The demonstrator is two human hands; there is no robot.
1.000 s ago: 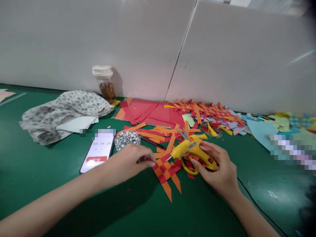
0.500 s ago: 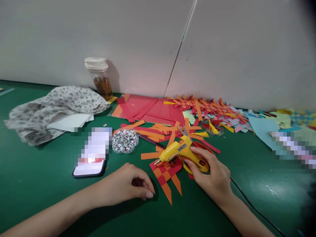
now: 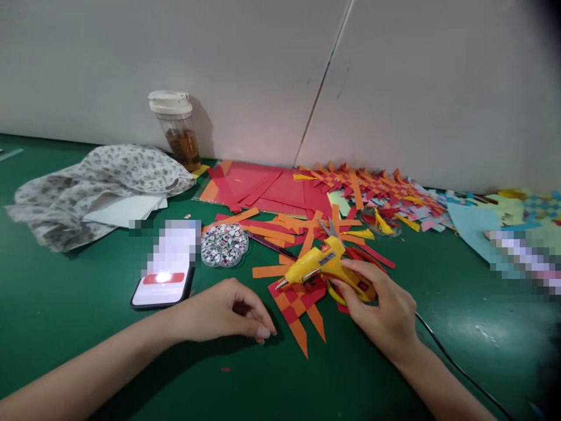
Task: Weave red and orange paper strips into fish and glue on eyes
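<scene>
My right hand (image 3: 388,307) is wrapped round a yellow hot glue gun (image 3: 326,263), whose metal nozzle points left and down. Just under the nozzle lies a fish-like piece woven from red and orange paper strips (image 3: 293,305), with pointed orange ends toward me. The gun hides part of this piece. My left hand (image 3: 232,313) rests to the left of the weave, apart from it, fingers curled and thumb against the index finger; nothing shows between them. Behind the gun are scissors (image 3: 329,228) with their blades pointing away, their handles partly covered.
A clear case of googly eyes (image 3: 225,245) and a phone (image 3: 164,280) lie left. Farther back are patterned cloth (image 3: 118,175), a drink cup (image 3: 179,131), red paper (image 3: 272,187) and several woven pieces (image 3: 372,184). The gun's black cord (image 3: 456,362) runs right.
The view has shifted slightly. A tiny red scrap now shows on the table below my left hand. Both hands and the glue gun stay almost where they were.
</scene>
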